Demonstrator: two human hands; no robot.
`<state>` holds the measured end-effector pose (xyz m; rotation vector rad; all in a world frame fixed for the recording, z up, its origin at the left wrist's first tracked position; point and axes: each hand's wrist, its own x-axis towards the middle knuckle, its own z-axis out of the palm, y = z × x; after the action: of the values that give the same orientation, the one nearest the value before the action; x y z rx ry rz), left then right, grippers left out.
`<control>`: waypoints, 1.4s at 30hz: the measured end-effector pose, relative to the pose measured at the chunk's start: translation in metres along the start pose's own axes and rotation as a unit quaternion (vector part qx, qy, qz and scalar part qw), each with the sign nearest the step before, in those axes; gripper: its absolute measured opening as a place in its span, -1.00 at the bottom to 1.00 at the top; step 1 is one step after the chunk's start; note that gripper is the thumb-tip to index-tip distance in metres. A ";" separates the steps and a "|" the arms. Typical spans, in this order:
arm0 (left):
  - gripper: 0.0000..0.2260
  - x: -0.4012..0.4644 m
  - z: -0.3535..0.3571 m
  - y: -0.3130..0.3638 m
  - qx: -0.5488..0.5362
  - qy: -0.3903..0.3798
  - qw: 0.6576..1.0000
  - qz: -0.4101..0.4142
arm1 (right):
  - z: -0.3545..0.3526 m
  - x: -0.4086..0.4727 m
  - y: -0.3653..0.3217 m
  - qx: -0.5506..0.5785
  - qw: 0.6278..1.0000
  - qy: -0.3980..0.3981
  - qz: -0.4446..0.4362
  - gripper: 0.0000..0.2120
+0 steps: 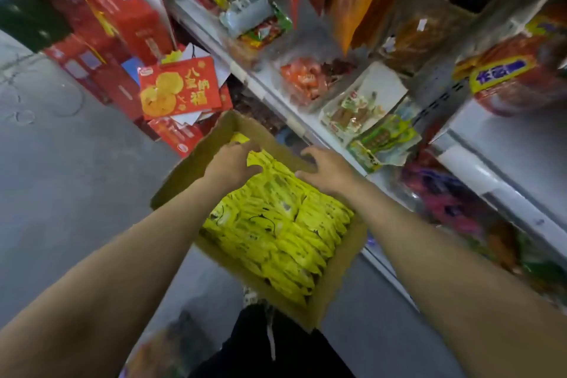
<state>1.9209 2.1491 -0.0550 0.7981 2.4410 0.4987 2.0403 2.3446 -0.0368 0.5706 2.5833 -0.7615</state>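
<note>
Left hand (230, 160) pinches yellow packets (276, 224) in box (181, 175).

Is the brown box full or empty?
Nearly full: yellow packets stand packed in rows across the cardboard box, its flaps open. The left hand grips some at the far end.

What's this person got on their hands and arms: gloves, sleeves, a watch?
Nothing that shows. The left hand and right hand are ungloved, and the left forearm and right forearm are bare to the frame's edge: no sleeve, watch, bracelet or ring is visible, though blur could hide something small.
</note>
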 end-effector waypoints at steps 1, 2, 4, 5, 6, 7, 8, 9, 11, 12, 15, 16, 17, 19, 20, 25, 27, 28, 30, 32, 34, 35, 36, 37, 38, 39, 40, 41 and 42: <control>-0.57 0.001 0.015 -0.012 -0.003 -0.027 1.000 -0.014 | 0.018 0.007 0.007 0.005 1.000 -0.021 0.010 -0.43; -0.56 0.002 0.032 -0.024 -0.006 -0.056 0.998 -0.028 | 0.036 0.014 0.013 0.009 0.999 -0.040 0.019 -0.44; -0.55 0.000 0.063 -0.047 -0.019 -0.108 0.993 -0.052 | 0.071 0.028 0.025 0.016 0.996 -0.077 0.040 -0.43; -0.54 -0.001 0.075 -0.056 -0.026 -0.129 0.990 -0.057 | 0.085 0.034 0.030 0.018 0.995 -0.090 0.049 -0.42; -0.54 -0.002 0.090 -0.068 -0.035 -0.151 0.986 -0.066 | 0.101 0.041 0.034 0.022 0.993 -0.101 0.058 -0.40; -0.54 -0.002 0.102 -0.077 -0.040 -0.170 0.982 -0.075 | 0.115 0.047 0.038 0.030 0.992 -0.108 0.066 -0.37; -0.53 -0.003 0.113 -0.085 -0.045 -0.188 0.978 -0.084 | 0.127 0.053 0.040 0.036 0.990 -0.112 0.073 -0.33; -0.53 -0.003 0.125 -0.094 -0.047 -0.201 0.974 -0.091 | 0.140 0.061 0.043 0.040 0.990 -0.113 0.076 -0.29; -0.54 -0.002 0.147 -0.105 -0.056 -0.224 0.969 -0.091 | 0.161 0.076 0.047 0.046 0.990 -0.107 0.074 -0.20; -0.55 -0.001 0.156 -0.109 -0.060 -0.234 0.966 -0.088 | 0.169 0.082 0.049 0.046 0.991 -0.105 0.075 -0.15; -0.56 0.005 0.182 -0.118 -0.051 -0.253 0.963 -0.077 | 0.191 0.099 0.053 0.028 0.991 -0.101 0.084 -0.03; -0.56 0.007 0.190 -0.122 -0.039 -0.255 0.964 -0.071 | 0.196 0.101 0.053 0.020 0.992 -0.093 0.087 0.01; -0.56 0.008 0.196 -0.123 -0.019 -0.250 0.966 -0.065 | 0.200 0.103 0.053 0.010 0.993 -0.078 0.087 0.04; -0.60 0.011 0.203 -0.126 0.025 -0.237 0.969 -0.062 | 0.208 0.105 0.054 -0.026 0.995 -0.045 0.086 0.11; -0.65 0.012 0.205 -0.126 0.038 -0.231 0.970 -0.061 | 0.211 0.105 0.054 -0.048 0.995 -0.034 0.084 0.12; -0.84 0.014 0.207 -0.126 0.069 -0.224 0.971 -0.043 | 0.209 0.107 0.059 -0.017 0.996 -0.020 0.083 -0.06; -0.82 0.013 0.205 -0.125 0.070 -0.230 0.970 -0.041 | 0.199 0.108 0.063 0.122 0.986 -0.021 0.109 -0.21; -0.81 0.012 0.203 -0.123 0.069 -0.230 0.970 -0.037 | 0.190 0.105 0.064 0.203 0.970 -0.030 0.128 -0.29; -0.83 0.009 0.196 -0.116 0.059 -0.216 0.974 -0.025 | 0.171 0.097 0.065 0.336 0.926 -0.054 0.160 -0.47; -0.87 0.005 0.185 -0.108 0.033 -0.215 0.976 -0.022 | 0.151 0.084 0.067 0.407 0.893 -0.080 0.173 -0.66; -0.89 0.001 0.172 -0.100 -0.005 -0.233 0.972 -0.029 | 0.136 0.068 0.071 0.447 0.873 -0.099 0.171 -0.76; -0.91 -0.001 0.165 -0.096 -0.019 -0.239 0.970 -0.027 | 0.131 0.059 0.071 0.458 0.866 -0.109 0.167 -0.78; -0.94 -0.003 0.157 -0.092 -0.026 -0.238 0.971 -0.022 | 0.126 0.050 0.069 0.461 0.865 -0.112 0.164 -0.75; -0.97 -0.005 0.149 -0.088 -0.030 -0.232 0.972 -0.018 | 0.122 0.041 0.066 0.457 0.868 -0.105 0.164 -0.66; -0.98 -0.007 0.139 -0.083 -0.037 -0.224 0.974 -0.016 | 0.120 0.033 0.063 0.450 0.873 -0.090 0.162 -0.59; -0.96 -0.009 0.130 -0.078 -0.049 -0.216 0.975 -0.017 | 0.117 0.024 0.060 0.455 0.873 -0.073 0.160 -0.59; -0.94 -0.012 0.121 -0.071 -0.064 -0.210 0.975 -0.021 | 0.113 0.015 0.059 0.463 0.870 -0.059 0.157 -0.65; -0.93 -0.015 0.113 -0.064 -0.079 -0.203 0.976 -0.022 | 0.110 0.006 0.060 0.472 0.866 -0.046 0.158 -0.75; -0.91 -0.019 0.105 -0.056 -0.090 -0.199 0.976 -0.021 | 0.105 -0.004 0.060 0.477 0.864 -0.034 0.157 -0.82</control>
<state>1.9702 2.1136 -0.1594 0.6933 2.0090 0.4837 2.0978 2.3287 -0.1423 1.1628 1.8082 -1.8758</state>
